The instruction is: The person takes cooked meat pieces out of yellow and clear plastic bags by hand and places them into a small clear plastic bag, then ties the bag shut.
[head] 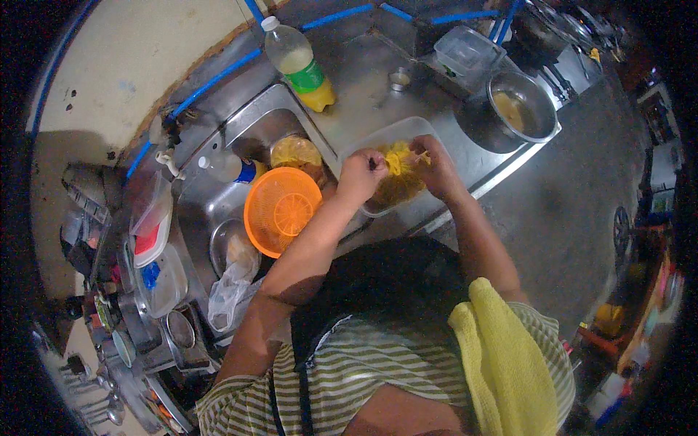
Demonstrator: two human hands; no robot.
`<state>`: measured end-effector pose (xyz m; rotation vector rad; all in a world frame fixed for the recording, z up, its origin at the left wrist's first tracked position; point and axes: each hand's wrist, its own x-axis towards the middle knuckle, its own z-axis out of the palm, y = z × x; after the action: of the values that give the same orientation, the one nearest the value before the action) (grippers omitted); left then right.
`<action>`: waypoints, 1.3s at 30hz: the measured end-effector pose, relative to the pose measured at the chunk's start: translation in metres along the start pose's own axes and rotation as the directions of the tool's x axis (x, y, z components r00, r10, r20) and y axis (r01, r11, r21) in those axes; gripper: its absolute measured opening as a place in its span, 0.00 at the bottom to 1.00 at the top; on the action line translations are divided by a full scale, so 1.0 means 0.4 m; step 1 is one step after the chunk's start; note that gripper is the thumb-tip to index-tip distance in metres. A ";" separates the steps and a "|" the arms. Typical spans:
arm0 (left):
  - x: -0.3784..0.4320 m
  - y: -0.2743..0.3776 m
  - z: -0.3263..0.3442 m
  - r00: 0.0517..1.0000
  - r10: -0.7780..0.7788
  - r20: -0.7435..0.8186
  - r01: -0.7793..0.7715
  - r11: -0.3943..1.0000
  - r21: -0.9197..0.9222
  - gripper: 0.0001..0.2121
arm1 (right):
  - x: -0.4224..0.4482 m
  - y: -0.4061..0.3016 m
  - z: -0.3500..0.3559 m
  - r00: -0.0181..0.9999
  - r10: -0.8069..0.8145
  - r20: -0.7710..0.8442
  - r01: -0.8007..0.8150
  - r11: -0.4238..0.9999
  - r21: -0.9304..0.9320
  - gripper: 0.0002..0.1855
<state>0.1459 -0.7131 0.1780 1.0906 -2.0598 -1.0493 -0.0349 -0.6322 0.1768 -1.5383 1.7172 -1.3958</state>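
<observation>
A yellow plastic bag (401, 188) with dark contents rests in a clear plastic container (436, 126) on the steel counter. Over its gathered top, my left hand (364, 173) has its fingers closed on the yellow plastic at the left side. On the right side, my right hand (434, 162) pinches a strand or edge of the same plastic. The bag's neck is bunched between both hands. An orange plastic colander (283, 212) lies left of my left forearm, over the sink.
Behind the container stand a large plastic bottle (305, 73) of yellow liquid and a small metal cup (399, 80). A steel pot (523, 106) is at the right near the counter edge. The steel sink (199, 201) holds a smaller bottle (229, 168) and a bowl.
</observation>
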 end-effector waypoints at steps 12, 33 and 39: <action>0.003 -0.004 0.003 0.997 0.077 0.003 -0.077 0.997 -0.033 0.05 | 0.002 0.000 0.041 0.942 -0.288 -0.174 0.255 0.948 -0.190 0.13; 0.030 0.057 -0.025 0.996 0.000 0.086 0.027 0.950 -0.313 0.15 | -0.011 0.001 0.057 0.996 -0.058 0.067 0.078 0.931 -0.357 0.15; 0.020 0.047 -0.062 0.971 0.196 0.134 -0.146 0.937 -0.316 0.21 | 0.014 -0.083 0.037 1.000 0.030 -0.003 -0.029 0.995 0.098 0.08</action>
<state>0.1534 -0.7227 0.2077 0.6760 -1.9885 -1.3489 -0.0083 -0.6386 0.2016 -1.4524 1.6420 -1.4478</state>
